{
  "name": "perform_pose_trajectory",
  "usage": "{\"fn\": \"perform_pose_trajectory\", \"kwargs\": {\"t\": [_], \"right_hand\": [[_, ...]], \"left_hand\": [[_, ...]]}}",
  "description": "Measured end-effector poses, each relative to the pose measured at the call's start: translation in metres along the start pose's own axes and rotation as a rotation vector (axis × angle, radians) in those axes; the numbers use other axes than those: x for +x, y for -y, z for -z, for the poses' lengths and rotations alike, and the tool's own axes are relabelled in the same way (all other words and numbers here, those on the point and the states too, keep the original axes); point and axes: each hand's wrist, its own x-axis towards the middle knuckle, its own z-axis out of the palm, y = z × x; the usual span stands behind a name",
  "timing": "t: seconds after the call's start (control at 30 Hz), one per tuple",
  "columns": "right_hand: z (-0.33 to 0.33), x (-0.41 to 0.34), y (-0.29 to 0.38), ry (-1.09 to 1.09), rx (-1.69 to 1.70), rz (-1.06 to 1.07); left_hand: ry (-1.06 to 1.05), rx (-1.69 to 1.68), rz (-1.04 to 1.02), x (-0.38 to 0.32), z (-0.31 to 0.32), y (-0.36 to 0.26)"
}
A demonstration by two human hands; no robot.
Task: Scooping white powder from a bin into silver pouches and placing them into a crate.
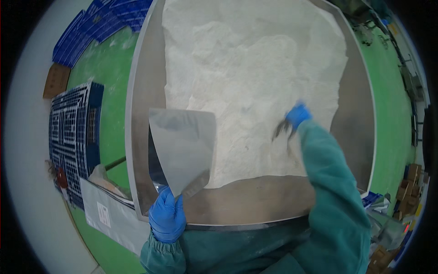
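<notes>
My left hand [167, 215], in a blue glove, grips the lower corner of a silvery foil pouch [186, 147] over the near left part of a metal tray [239, 205]. White powder [239, 75] is spread over a pale sheet in this tray. My right hand [298, 114], also blue-gloved and blurred, is above the powder at right. A dark, blurred metal tool [282, 130] sticks out of it towards the lower left; its kind is unclear.
Left on the green floor are a blue plastic pallet [68, 137], a cardboard box [56, 81] and blue printed packages [99, 20]. A large silver bag [113, 215] with a label lies beside the tray's near left corner. Cardboard boxes [409, 195] stand at far right.
</notes>
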Motion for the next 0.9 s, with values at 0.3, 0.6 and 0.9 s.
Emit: {"fn": "perform_pose_trajectory", "kwargs": {"t": [0.3, 0.6, 0.9], "right_hand": [[0.04, 0.063, 0.042, 0.059, 0.301, -0.148], [-0.039, -0.113, 0.109, 0.495, 0.481, 0.438], [0.109, -0.188, -0.012, 0.778, 0.631, 0.306]], "left_hand": [[0.065, 0.124, -0.237, 0.03, 0.005, -0.02], [0.369, 0.304, -0.423, 0.075, 0.006, -0.056], [0.553, 0.297, -0.211, 0.106, -0.1, -0.034]]}}
